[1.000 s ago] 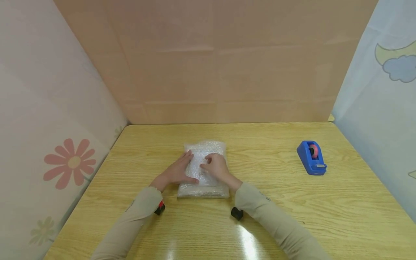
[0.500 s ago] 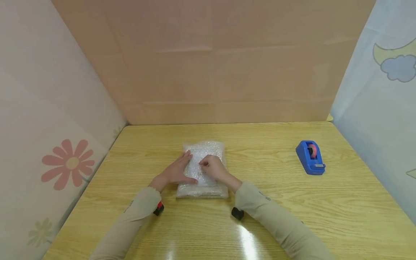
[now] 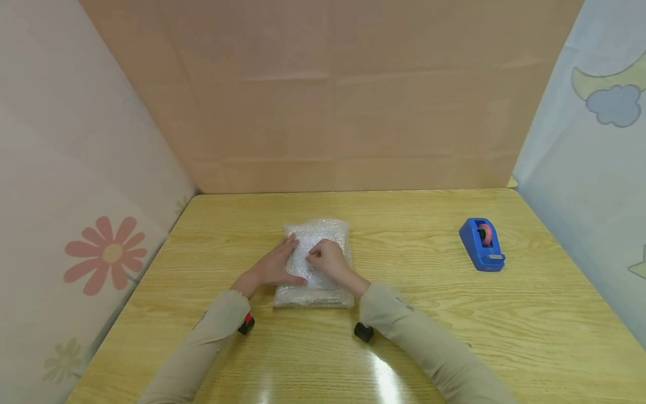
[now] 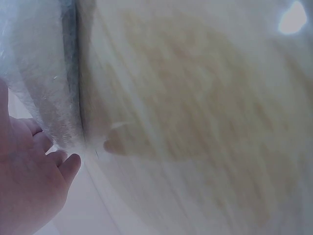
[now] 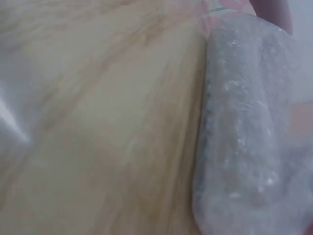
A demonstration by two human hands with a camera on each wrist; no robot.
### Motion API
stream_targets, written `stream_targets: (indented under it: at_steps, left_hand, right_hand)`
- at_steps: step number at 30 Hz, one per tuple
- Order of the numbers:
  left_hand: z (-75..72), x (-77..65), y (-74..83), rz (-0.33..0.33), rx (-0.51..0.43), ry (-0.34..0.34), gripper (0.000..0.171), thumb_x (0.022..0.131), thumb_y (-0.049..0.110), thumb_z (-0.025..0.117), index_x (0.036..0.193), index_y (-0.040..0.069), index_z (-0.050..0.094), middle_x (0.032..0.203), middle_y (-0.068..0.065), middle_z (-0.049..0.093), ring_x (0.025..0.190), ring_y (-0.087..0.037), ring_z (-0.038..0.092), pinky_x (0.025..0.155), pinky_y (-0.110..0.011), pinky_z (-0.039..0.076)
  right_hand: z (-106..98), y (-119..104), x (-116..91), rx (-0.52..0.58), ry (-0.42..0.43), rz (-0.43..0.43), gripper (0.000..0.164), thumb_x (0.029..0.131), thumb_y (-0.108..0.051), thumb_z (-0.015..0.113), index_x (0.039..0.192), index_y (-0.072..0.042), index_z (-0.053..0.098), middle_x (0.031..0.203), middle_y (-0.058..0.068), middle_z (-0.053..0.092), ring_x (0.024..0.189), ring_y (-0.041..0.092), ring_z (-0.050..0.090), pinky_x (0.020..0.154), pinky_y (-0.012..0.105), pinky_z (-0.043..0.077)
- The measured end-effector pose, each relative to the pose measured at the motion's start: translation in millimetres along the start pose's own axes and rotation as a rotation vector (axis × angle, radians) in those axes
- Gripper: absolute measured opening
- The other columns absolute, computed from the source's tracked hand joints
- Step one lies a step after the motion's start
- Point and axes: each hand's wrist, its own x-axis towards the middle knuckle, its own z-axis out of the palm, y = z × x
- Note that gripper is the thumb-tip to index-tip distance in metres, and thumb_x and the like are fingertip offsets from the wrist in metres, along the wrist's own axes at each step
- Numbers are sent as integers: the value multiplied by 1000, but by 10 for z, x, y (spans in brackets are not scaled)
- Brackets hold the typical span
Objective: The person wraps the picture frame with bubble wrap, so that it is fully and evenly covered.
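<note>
A flat parcel in clear bubble wrap lies on the wooden table in front of me; what is inside is hard to make out. My left hand rests on its left side, index finger and thumb spread apart. In the left wrist view, the outer fingers lie against the parcel's edge. Over the middle of the wrap is my right hand, fingers curled in and thumb and index tips close together on the surface. No item shows between those tips. The right wrist view shows the rounded near edge of the bubble wrap.
A blue tape dispenser with a pink roll stands on the right side of the wooden table. A brown panel rises behind, and patterned cloth hangs at both sides. Small black wrist cameras sit under the sleeves.
My right hand has shifted slightly left over the wrap, and its thumb and index finger have come closer together. The left hand and the parcel have stayed in place.
</note>
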Motion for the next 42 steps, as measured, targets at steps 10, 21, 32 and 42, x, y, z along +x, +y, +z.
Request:
stream_targets:
  at_steps: [10, 21, 32, 42]
  left_hand:
    - [22, 5, -28, 16, -22, 16, 112, 65, 62, 69, 145, 5, 16, 152, -7, 2, 138, -27, 0, 107, -50, 20]
    - [18, -3, -17, 24, -25, 27, 111, 65, 60, 70, 144, 3, 18, 152, -9, 3, 138, -29, 1, 107, -49, 19]
    - [27, 8, -29, 13, -16, 28, 111, 65, 60, 70, 145, 4, 17, 152, -7, 2, 138, -28, 0, 108, -48, 18]
    - [27, 2, -50, -6, -13, 9, 113, 64, 65, 67, 146, 8, 14, 152, -3, -1, 139, -23, -2, 109, -47, 16]
  right_hand:
    - [87, -63, -21, -59, 36, 44, 19, 68, -10, 73, 82, 3, 70, 80, 9, 65, 74, 17, 57, 71, 30, 49]
    - [134, -98, -68, -150, 62, 26, 37, 64, -25, 80, 85, 4, 68, 82, 10, 64, 78, 22, 58, 73, 32, 49]
    - [92, 76, -46, -52, 1, -92, 50, 67, -36, 77, 92, 6, 66, 84, 10, 62, 78, 21, 57, 73, 30, 48]
    - [-91, 143, -47, 46, -180, -149, 21, 78, 0, 65, 98, 6, 65, 100, 15, 63, 86, 23, 61, 74, 24, 51]
